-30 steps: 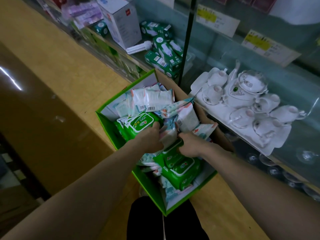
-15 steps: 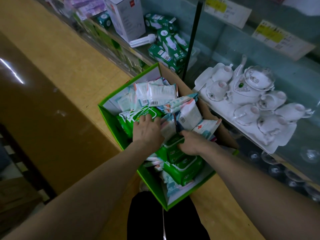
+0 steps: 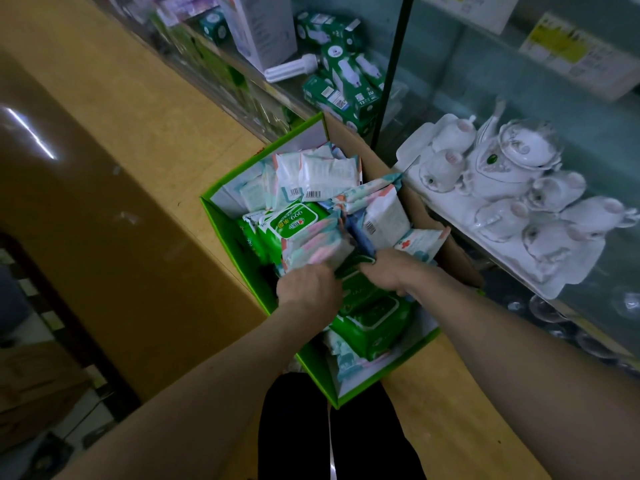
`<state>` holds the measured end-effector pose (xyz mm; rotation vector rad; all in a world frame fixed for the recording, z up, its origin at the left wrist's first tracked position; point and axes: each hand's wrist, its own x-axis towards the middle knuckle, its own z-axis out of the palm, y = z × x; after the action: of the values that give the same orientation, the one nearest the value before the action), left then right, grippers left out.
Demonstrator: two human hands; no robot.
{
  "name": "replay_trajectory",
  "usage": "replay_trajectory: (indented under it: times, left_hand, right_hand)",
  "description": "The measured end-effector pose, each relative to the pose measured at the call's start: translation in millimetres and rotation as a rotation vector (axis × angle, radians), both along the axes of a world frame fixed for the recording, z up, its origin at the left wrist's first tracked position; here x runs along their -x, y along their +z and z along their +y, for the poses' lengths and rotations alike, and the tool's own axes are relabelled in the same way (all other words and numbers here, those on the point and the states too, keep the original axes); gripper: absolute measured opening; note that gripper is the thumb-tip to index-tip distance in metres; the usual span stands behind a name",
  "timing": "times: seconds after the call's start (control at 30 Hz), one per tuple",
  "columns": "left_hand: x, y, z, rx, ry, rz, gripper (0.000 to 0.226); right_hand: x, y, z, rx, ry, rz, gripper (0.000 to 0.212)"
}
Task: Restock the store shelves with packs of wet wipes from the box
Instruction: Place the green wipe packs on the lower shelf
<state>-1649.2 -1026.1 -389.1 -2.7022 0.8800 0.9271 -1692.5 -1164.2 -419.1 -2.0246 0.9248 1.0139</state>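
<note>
The box (image 3: 242,251) is crammed with wipe packs (image 3: 294,220), leaving open room only above its mouth. A dark upright post (image 3: 390,74) and the tea set (image 3: 502,168), seemingly behind glass, crowd its far right side.

The green pack of wipes (image 3: 294,221) in the box (image 3: 239,261) is showing the number "999" in white, upside down to the camera, beside a small round logo and characters too small to make out, while the white packs (image 3: 325,178) behind it are carrying barcodes whose digits are not reading clearly. A green bulb box (image 3: 353,98) further back is bearing "13" and "2U" on its end, and the yellow-and-white shelf labels (image 3: 568,50) and the print on the pastel pack (image 3: 317,247) are coming out too blurred to read
</note>
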Motion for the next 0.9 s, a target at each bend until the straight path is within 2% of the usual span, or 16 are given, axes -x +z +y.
replay_trajectory:
  times: [0.07, 0.13, 0.2, 0.3, 0.37, 0.5, 0.6, 0.67, 0.8, 0.83, 0.9]
  left_hand:
    - [0.4, -7.5, 2.6, -0.007, 0.37, 0.309, 0.044]
    - [-1.0, -11.2, -4.4, 0.027, 0.816, 0.621, 0.042]
    - [-3.5, -11.1, -10.4, 0.031, 1.076, 0.766, 0.044]
    - [-2.4, -16.8, -12.9, 0.05, 1.166, 0.836, 0.05]
    - [-0.7, -20.7, -13.3, 0.068, 1.192, 0.87, 0.055]
    - [-0.7, -19.2, -15.3, 0.056, 1.23, 0.911, 0.067]
    - [1.5, -17.0, -15.8, 0.046, 1.25, 0.896, 0.074]
    - [4.0, -13.4, -14.7, 0.072, 1.293, 0.899, 0.069]
    - [5.6, -0.8, -12.2, 0.191, 1.317, 0.869, 0.036]
    - [6.3, 1.6, -12.1, 0.217, 1.345, 0.867, 0.033]
    - [8.7, 1.6, -12.1, 0.252, 1.431, 0.896, 0.031]
  right_hand:
    - [-0.3, 4.5, -3.0, -0.019, -0.021, 0.027, 0.044]
    - [-0.6, 8.0, -7.4, -0.054, -0.055, 0.06, 0.043]
    - [0.6, 12.5, -8.0, -0.107, -0.023, 0.132, 0.053]
    - [6.8, 8.9, -2.5, -0.038, 0.16, 0.185, 0.049]
    - [13.5, 0.7, 1.1, 0.022, 0.188, 0.17, 0.046]
    - [26.1, -12.8, 0.7, -0.111, -0.015, 0.192, 0.066]
    - [34.3, -17.4, -0.4, -0.193, -0.178, 0.152, 0.064]
    - [40.3, -21.6, -1.5, -0.234, -0.323, 0.144, 0.061]
    - [46.7, -25.5, -2.8, -0.339, -0.551, 0.194, 0.06]
    - [47.2, -24.7, -1.9, -0.347, -0.569, 0.199, 0.056]
    - [49.2, -23.8, 0.9, -0.33, -0.581, 0.185, 0.032]
